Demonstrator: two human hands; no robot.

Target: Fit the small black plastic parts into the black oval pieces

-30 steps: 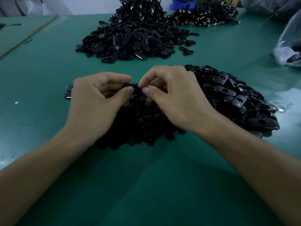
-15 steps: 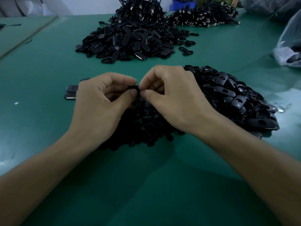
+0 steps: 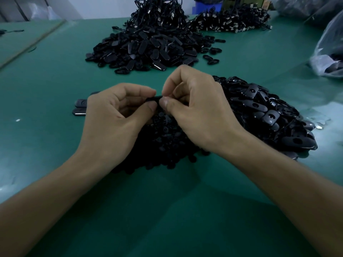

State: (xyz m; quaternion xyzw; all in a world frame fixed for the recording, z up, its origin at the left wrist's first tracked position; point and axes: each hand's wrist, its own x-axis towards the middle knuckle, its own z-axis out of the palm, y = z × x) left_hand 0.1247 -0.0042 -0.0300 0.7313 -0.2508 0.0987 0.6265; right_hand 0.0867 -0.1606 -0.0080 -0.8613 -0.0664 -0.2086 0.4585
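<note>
Thumbs and forefingers of left hand point(image 3: 115, 125) and right hand point(image 3: 202, 115) pinch one black oval plastic piece point(image 3: 155, 98); small black plastic parts point(image 3: 167, 145) heap at its six o'clock.

We pinch one black oval piece point(image 3: 155, 98) between our left hand point(image 3: 113, 123) and right hand point(image 3: 200, 112), above the heap of small parts point(image 3: 167, 143) beneath both.

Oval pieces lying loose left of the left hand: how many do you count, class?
2 plainly: one oval piece beside the left hand, a second oval piece just nearer the camera. A dark sliver behind them may be a third; the hand may hide more.
</note>
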